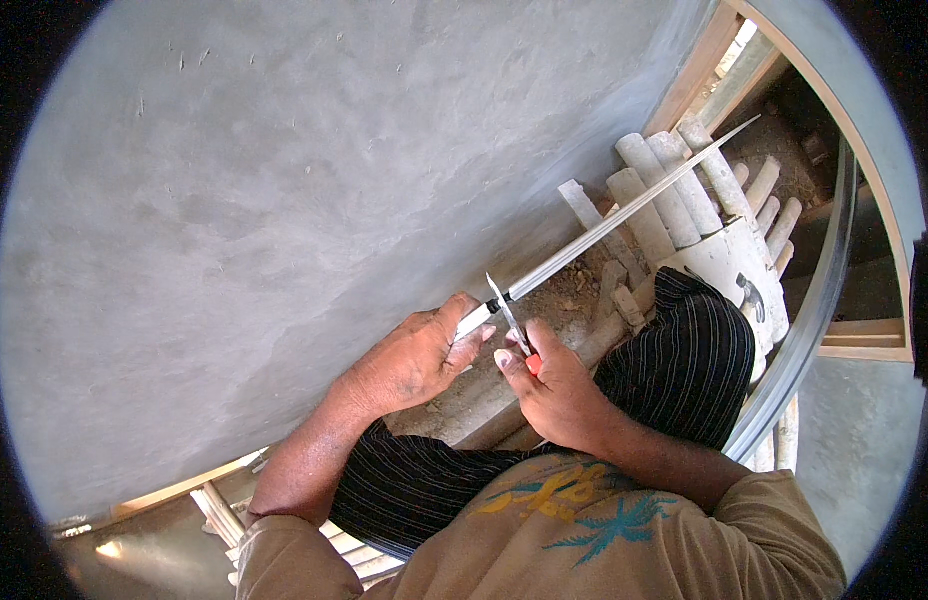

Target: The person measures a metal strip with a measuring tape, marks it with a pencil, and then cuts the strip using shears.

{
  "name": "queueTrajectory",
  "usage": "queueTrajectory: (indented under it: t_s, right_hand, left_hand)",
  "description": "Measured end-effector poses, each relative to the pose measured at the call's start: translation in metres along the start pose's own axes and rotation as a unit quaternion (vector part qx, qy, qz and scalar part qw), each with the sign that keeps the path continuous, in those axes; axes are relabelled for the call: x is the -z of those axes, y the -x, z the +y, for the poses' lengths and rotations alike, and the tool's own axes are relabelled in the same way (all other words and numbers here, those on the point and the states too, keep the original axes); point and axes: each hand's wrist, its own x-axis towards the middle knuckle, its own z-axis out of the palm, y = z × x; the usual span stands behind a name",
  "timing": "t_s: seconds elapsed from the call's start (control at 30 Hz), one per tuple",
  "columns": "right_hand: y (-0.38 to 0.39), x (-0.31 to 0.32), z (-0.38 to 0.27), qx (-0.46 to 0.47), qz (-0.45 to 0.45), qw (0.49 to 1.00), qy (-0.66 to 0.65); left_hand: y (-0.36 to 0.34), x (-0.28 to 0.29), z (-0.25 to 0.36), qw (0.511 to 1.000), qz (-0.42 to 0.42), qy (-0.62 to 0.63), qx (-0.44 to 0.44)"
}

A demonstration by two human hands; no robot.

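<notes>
My left hand (414, 360) is closed around the near end of a long, narrow white strip (594, 236), which slants away to the upper right. A short dark spot breaks the white of the strip just beyond my left fingers. In my right hand (559, 390) is a knife (508, 318) with a red and black handle. Its pointed metal blade lies across the strip at that dark spot. My right fingers wrap the handle and hide most of it, and the two hands nearly touch.
A grey plastered wall (284, 180) rises at the left and ahead. Several pale round poles (674, 180) lie stacked beyond my knees. A hammer (752, 298) rests on a white surface at the right. Further right are a curved grey strip (819, 340) and a wooden frame (889, 230).
</notes>
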Motion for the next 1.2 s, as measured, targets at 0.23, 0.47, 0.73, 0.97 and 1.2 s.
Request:
queueTrajectory:
  t_s: [0.23,0.47,0.73,0.97,1.2]
  right_hand:
    - [0.000,0.011,-0.003,-0.015,-0.004,1.000,0.025]
    - [-0.011,0.035,-0.048,-0.030,0.001,1.000,-0.006]
    - [0.016,0.076,-0.072,-0.088,-0.079,0.991,-0.059]
    - [0.037,0.098,-0.066,-0.169,-0.104,0.978,-0.061]
    - [0.043,0.125,-0.068,-0.137,-0.137,0.981,-0.003]
  left_hand:
    - [-0.007,0.007,0.014,1.000,-0.005,-0.004,0.004]
    - [-0.012,0.054,0.055,0.998,-0.034,-0.052,-0.003]
    - [-0.004,0.063,0.100,0.989,-0.142,-0.022,0.035]
    - [-0.006,0.021,0.098,0.989,-0.097,0.102,-0.038]
    - [-0.021,0.009,0.085,0.964,-0.178,0.190,-0.054]
